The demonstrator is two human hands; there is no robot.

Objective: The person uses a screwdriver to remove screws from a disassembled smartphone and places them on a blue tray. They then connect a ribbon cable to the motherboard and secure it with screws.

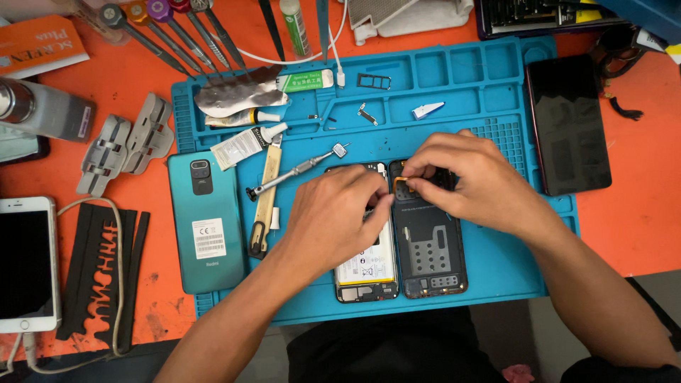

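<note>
Two opened phone halves lie side by side on a blue repair mat (496, 262). The left half (367, 273) shows a white battery. The right half is a dark inner frame (430, 248). My left hand (333, 216) rests on the upper part of the battery half, its fingertips pinched at the seam between the halves. My right hand (475, 181) covers the top of the dark frame, fingers pinched on a small orange-edged part (401, 186) at its upper left corner. What exactly the left fingertips grip is hidden.
A teal phone back cover (207, 220) lies at the mat's left edge, beside a small screwdriver (294, 171) and a wooden-handled tool (264, 206). Glue tubes (248, 117), small metal parts and screwdrivers (170, 35) lie at the top. A dark phone (567, 124) lies right, a white phone (25, 262) far left.
</note>
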